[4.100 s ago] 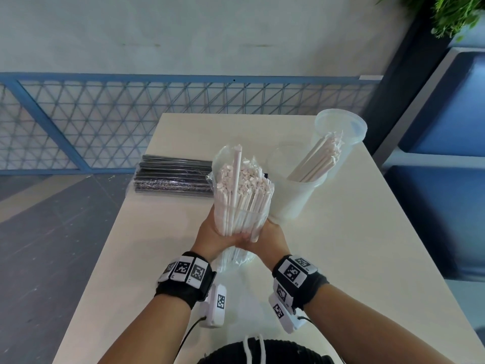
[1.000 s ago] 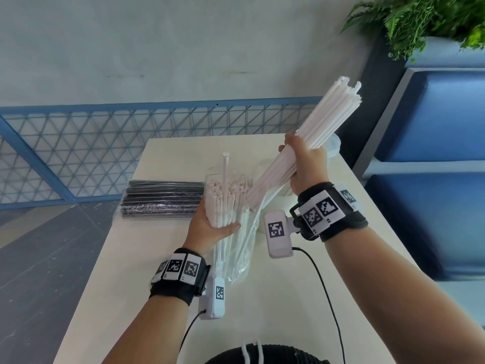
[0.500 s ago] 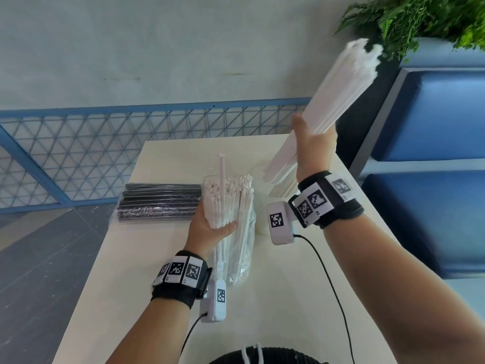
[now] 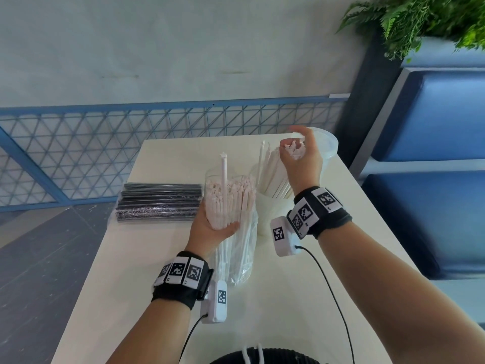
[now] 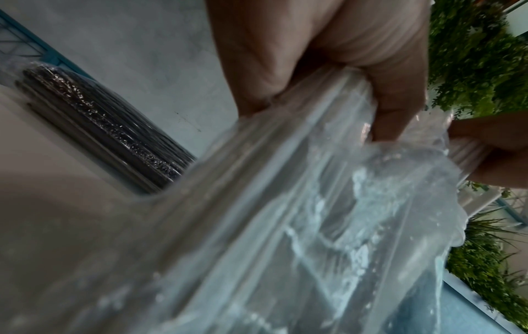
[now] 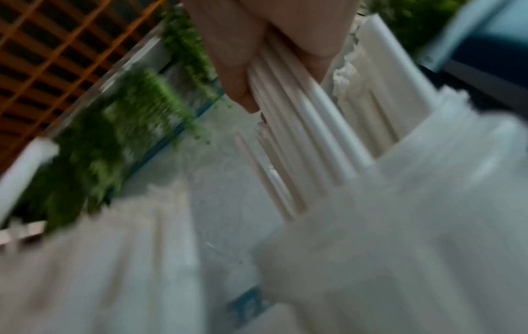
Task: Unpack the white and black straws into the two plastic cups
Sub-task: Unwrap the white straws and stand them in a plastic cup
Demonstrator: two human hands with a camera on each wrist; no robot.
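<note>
My left hand [image 4: 220,227] grips a clear bag of white straws [image 4: 231,198] upright on the table; one straw [image 4: 224,174] sticks up above the rest. In the left wrist view, my fingers [image 5: 385,101] curl round the crinkled bag [image 5: 285,203]. My right hand [image 4: 298,148] holds the top of a bunch of white straws [image 4: 275,177] that stands in the near plastic cup [image 4: 263,214]. The right wrist view, blurred, shows my fingers [image 6: 237,74] round these straws [image 6: 291,140]. The second cup [image 4: 328,148] stands behind my right hand. A wrapped pack of black straws [image 4: 160,203] lies at the left.
The cream table [image 4: 147,271] has its left edge beside the black pack, with dark floor below. A blue lattice railing [image 4: 78,148] runs behind the table. Blue padded seats [image 4: 433,219] and a planter with ferns [image 4: 433,19] stand on the right.
My right hand has brought the bunch of white straws down from high in the air into the near cup. My left hand still holds the bag upright.
</note>
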